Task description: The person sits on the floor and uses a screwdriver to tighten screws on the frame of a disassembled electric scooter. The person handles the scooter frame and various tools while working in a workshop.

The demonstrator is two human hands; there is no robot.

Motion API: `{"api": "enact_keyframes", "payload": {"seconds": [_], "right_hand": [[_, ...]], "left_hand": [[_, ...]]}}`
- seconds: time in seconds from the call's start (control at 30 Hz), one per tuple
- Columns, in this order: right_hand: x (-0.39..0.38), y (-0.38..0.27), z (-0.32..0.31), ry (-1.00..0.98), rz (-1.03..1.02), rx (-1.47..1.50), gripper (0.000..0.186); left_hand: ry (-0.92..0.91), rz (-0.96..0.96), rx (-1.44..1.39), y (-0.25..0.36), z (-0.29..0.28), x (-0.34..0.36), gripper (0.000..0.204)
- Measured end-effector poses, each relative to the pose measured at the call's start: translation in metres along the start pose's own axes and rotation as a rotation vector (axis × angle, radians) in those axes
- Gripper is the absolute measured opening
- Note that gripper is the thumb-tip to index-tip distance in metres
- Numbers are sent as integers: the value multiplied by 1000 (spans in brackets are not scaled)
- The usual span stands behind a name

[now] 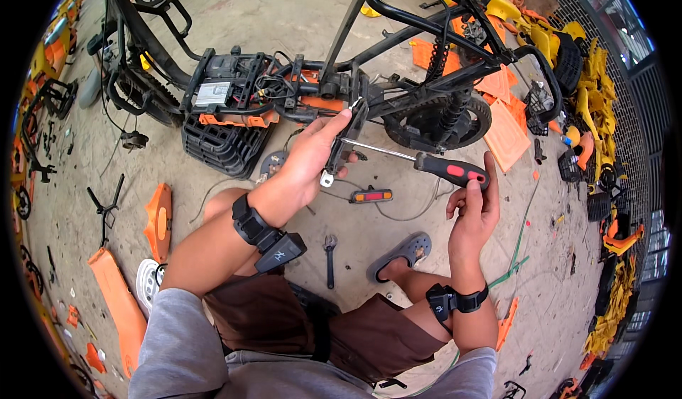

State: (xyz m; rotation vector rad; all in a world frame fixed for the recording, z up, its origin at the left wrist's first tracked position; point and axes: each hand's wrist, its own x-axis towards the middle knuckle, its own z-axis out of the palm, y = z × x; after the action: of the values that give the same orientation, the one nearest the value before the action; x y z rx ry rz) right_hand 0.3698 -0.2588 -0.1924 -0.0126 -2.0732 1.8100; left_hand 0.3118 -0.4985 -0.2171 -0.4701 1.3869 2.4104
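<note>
Your left hand (309,159) has fingers closed round the bracket (354,127). Your right hand (476,218) has fingers holding the screwdriver (442,166) by its handle, shaft running left from them, tip near the left fingers.

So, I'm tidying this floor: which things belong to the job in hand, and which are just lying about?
In the job, apparently:
- screwdriver
- bike
- black bracket

Lying about, seemingly:
- wrench, though possibly kept handy
- long orange panel
- shorter orange panel
</note>
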Motion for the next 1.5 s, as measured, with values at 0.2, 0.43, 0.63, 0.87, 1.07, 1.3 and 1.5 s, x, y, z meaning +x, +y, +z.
{"api": "enact_keyframes", "payload": {"seconds": [0.2, 0.43, 0.63, 0.87, 1.07, 1.3, 1.5], "right_hand": [[0, -4, -2, -64, 89, 56, 50], [-1, -5, 1, -6, 31, -79, 51], [-1, -1, 1, 46, -31, -14, 50], [-3, -5, -4, -23, 29, -6, 52], [-3, 4, 1, 39, -93, -22, 50], [-2, 0, -4, 19, 0, -18, 51], [-5, -3, 5, 95, -64, 73, 50]], "left_hand": [[-5, 1, -50, 1, -5, 4, 36], [0, -5, -25, 0, -3, 4, 36], [0, -18, 13, -1, 3, -2, 39], [-19, -14, -32, 0, -4, 1, 38], [-7, -19, 4, -1, 2, -1, 38], [-22, -10, -27, -1, -3, 2, 37], [-20, -11, -48, 0, -1, 1, 36]]}}
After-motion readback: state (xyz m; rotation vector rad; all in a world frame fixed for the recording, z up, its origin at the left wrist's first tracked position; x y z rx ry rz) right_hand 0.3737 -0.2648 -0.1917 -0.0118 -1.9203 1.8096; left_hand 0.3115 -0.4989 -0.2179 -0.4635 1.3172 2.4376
